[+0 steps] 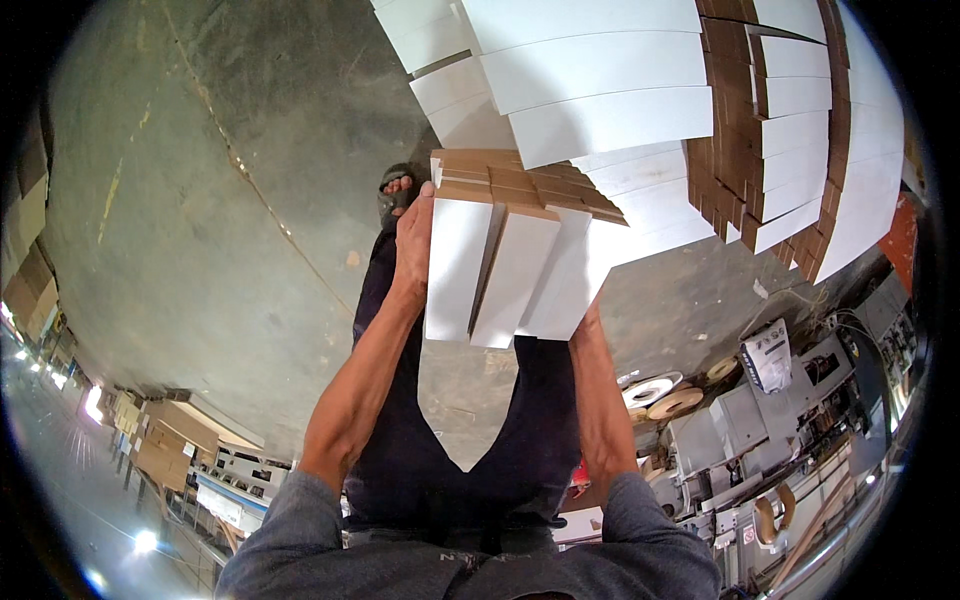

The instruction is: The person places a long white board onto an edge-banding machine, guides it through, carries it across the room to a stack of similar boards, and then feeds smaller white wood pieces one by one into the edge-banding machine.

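Between my hands is a bundle of white-faced boards [515, 275] with brown edges, held in front of my legs. The boards stand side by side, slightly uneven, with a dark gap between two of them. My left hand [413, 240] presses against the bundle's left side, thumb up along the edge. My right hand [592, 318] is at the lower right side, its fingers hidden behind the boards. Just beyond the bundle stands a large stack of similar white boards [610, 110], close to the far end of what I hold.
More stacked white boards with brown edges [790, 130] rise at the far right. Grey machinery [740, 420] and rolls of edging tape [675, 403] lie to the right. Cardboard boxes [165, 450] are at the lower left. A cracked concrete floor [270, 130] extends left, near my sandalled foot [395, 195].
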{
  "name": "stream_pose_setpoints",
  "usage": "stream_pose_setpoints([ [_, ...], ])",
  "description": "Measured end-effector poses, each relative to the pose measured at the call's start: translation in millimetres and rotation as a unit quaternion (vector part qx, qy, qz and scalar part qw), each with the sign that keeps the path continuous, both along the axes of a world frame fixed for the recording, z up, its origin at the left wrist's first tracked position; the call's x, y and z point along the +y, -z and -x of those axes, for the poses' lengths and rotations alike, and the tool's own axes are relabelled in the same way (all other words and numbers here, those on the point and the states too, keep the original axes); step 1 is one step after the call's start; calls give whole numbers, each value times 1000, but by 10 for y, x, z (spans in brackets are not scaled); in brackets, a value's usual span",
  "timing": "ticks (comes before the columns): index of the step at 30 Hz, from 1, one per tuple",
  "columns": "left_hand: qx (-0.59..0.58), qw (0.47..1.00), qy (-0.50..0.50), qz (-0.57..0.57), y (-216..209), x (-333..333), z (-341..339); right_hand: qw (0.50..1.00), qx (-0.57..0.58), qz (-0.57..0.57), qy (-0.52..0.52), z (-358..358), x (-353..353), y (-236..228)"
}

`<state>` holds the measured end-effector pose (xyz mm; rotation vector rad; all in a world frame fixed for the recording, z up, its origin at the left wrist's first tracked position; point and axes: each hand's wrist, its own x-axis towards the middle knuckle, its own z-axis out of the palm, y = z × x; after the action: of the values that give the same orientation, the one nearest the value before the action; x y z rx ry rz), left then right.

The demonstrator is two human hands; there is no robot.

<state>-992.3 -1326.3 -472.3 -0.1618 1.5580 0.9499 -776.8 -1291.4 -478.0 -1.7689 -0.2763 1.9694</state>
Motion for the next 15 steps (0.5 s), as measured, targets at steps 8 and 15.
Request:
stream_pose_setpoints([
  [8,-35,999,-17,31,-154,-3,64,999,24,28,0,-63,-129,-46],
  [15,-52,997,-29,54,-339,-176,2,999,34,31,17,-106,-193,-295],
])
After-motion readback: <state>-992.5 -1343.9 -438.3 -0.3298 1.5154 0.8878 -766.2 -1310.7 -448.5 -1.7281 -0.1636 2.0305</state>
